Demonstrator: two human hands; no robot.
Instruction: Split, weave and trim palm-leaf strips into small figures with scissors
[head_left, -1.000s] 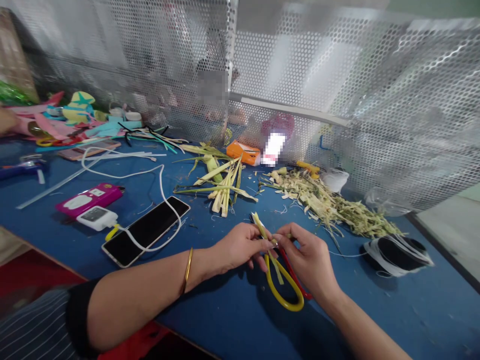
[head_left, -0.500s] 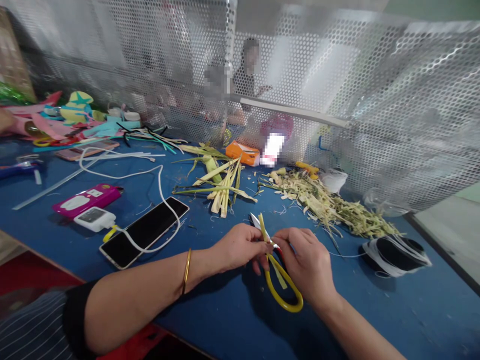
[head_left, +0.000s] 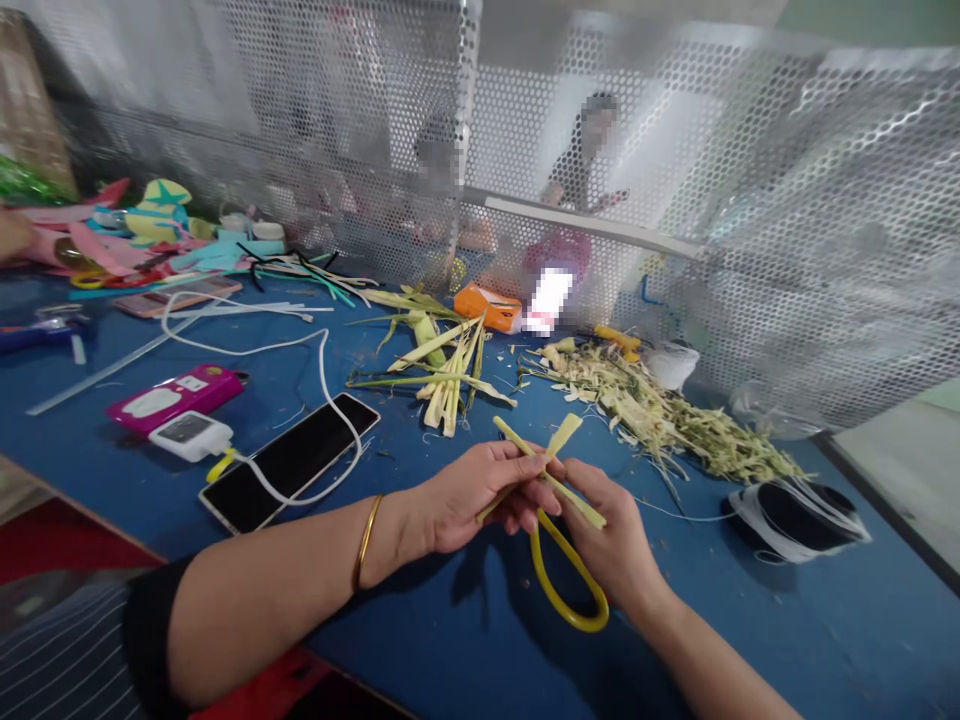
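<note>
Pale green plant strips cross each other at the fingertips of both hands. My left hand, below a gold bangle, pinches them where they cross. My right hand is closed beside it, its fingertips at the same crossing, while the scissors stay held in it. Only their yellow handle loop shows under the hand; the blades are hidden. In front of the hands lies a small pile of longer pale stalks and leaves on the blue table.
Shredded plant scraps and a black spool with white thread lie to the right. To the left are a phone, a magenta device and a white cable. A perforated screen stands behind, with people beyond it.
The scissor blades have dropped from view, and the strip between them is now away from the scissors, with strips crossed in the fingers. The person behind the screen has shifted right.
</note>
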